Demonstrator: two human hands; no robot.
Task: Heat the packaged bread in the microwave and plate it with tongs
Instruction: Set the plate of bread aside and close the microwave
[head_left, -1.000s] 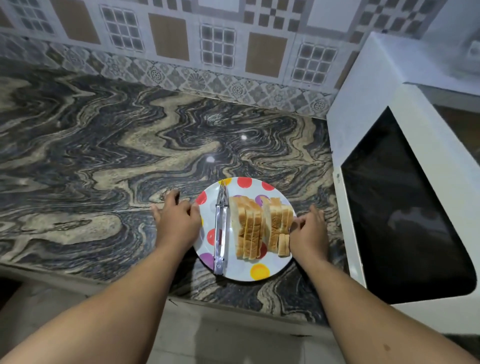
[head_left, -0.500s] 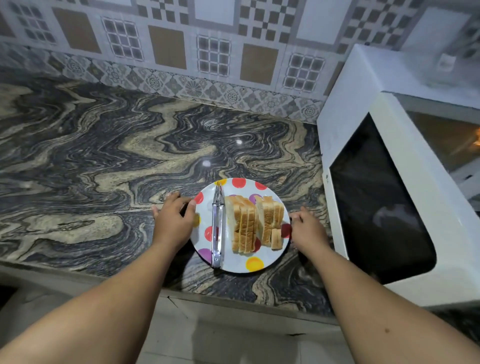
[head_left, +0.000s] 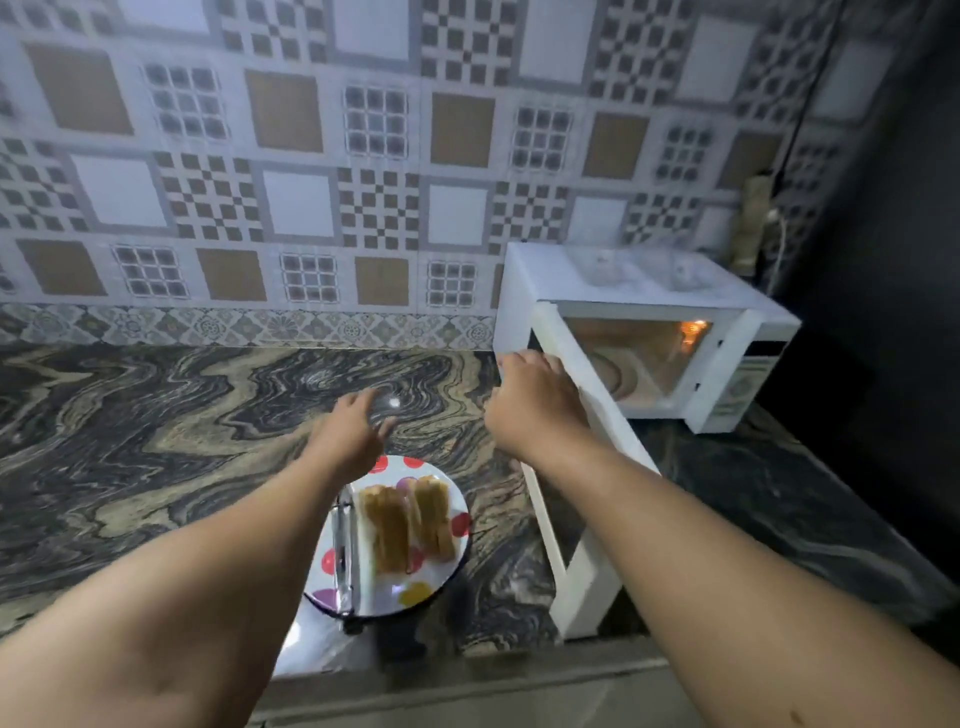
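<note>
Nearest the viewer, two bare forearms are seen reaching forward over the edge of a dark, swirl-patterned stone desk (head_left: 156, 441). Just beyond the edge, a polka-dot plate (head_left: 415, 595) is set on the desk, carrying two rows of sliced bread (head_left: 405, 522) with metal tongs (head_left: 343, 551) laid along their left side. Half a second ago both hands were placed at the plate's rim; now they have been lifted off it and moved forward. The left hand (head_left: 350, 436) is held above the desk just past the plate, fingers loosely spread, with nothing held. The right hand (head_left: 535, 400) is laid on the top edge of the open microwave door (head_left: 582, 519), fingers draped over it; whether the edge is truly gripped cannot be told. Farther back, the white microwave (head_left: 644, 332) is shown with its cavity lit and apparently bare. Behind it, a patterned tile wall (head_left: 311, 156) is seen. From this it is judged that the bread has been heated and plated, and that closing the door is the step being taken.
</note>
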